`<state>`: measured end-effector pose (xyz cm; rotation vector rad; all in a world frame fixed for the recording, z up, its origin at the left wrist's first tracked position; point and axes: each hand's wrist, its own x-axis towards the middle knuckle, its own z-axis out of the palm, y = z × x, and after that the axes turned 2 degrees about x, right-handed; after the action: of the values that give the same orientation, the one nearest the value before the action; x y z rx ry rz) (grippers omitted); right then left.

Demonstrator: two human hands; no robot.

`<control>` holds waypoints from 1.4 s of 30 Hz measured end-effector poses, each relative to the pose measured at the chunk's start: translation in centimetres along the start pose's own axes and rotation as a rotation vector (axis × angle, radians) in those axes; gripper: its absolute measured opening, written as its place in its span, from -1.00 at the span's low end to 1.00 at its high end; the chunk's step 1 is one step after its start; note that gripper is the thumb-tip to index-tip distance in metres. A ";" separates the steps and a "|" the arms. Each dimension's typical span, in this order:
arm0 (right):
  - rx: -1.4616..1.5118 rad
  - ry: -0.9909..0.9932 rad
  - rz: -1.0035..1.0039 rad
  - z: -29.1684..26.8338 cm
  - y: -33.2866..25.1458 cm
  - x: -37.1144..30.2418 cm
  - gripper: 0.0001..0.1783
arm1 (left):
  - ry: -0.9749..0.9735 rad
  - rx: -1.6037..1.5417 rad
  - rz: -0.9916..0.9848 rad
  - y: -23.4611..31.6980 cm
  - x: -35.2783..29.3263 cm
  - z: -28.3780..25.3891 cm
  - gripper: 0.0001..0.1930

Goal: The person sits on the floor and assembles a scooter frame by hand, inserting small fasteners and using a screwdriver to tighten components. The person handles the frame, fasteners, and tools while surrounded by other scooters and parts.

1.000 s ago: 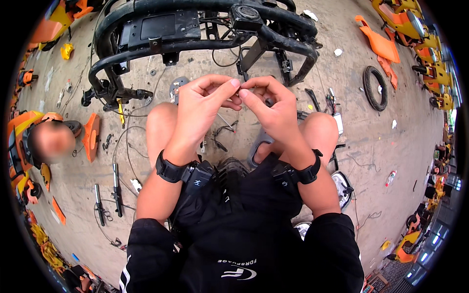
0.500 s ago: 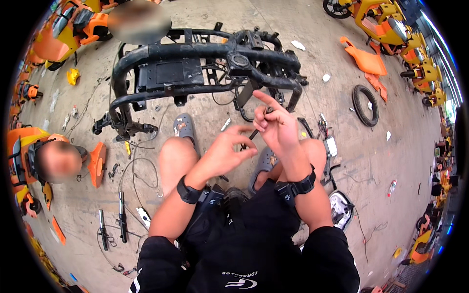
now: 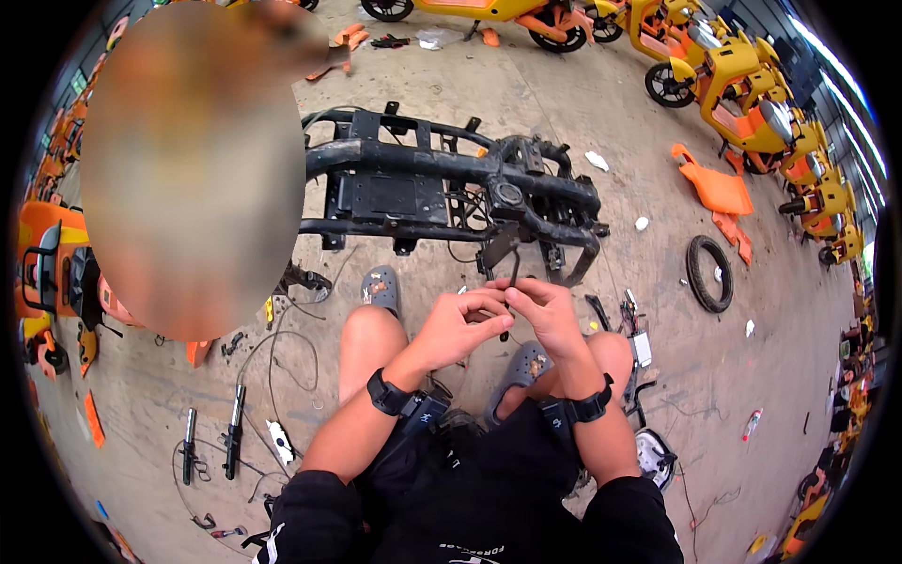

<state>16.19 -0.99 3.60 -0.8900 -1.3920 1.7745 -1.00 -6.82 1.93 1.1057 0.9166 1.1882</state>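
Above my knees, both hands meet at a thin dark rod (image 3: 514, 266), possibly a long bolt, that stands nearly upright in the picture. My right hand (image 3: 552, 321) pinches it between thumb and fingers. From the other side, my left hand (image 3: 458, 329) is closed with its fingertips at the rod; my fingers cover its middle. The lower tip shows just under them. Just beyond my hands, a black scooter frame (image 3: 395, 195) lies across the floor, its left end hidden by a large blurred patch.
To the right lie a black tyre (image 3: 708, 274) and orange body panels (image 3: 711, 188). Yellow scooters (image 3: 738, 89) line the far right. Left of my legs are two fork tubes (image 3: 234, 432) and loose cables (image 3: 272, 352). A white box-shaped part (image 3: 642, 349) sits by my right knee.
My left hand has closed from spread fingers to the rod. The right forefinger, raised before, has bent down, and the rod has turned from slanted to nearly upright. The view has shifted.
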 end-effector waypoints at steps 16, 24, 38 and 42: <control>-0.637 0.234 -0.071 -7.8 -6.1 7.6 -0.69 | 0.072 0.129 -0.007 0.6 -1.0 -0.9 -0.86; -1.071 0.317 -0.243 -10.0 -6.8 11.4 -0.67 | 0.108 0.222 -0.051 0.7 -1.6 -1.3 -0.82; -1.057 0.173 -0.139 -10.9 -6.6 11.7 -0.65 | 0.087 0.297 -0.079 0.8 -1.4 -1.3 -0.82; -1.083 0.195 -0.224 -11.0 -6.2 11.3 -0.66 | 0.076 0.320 -0.059 0.6 -1.3 -0.8 -0.80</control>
<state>20.32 15.19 6.55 -1.3044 -2.2169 0.6422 -2.08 -7.96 2.27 1.2833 1.2200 1.0635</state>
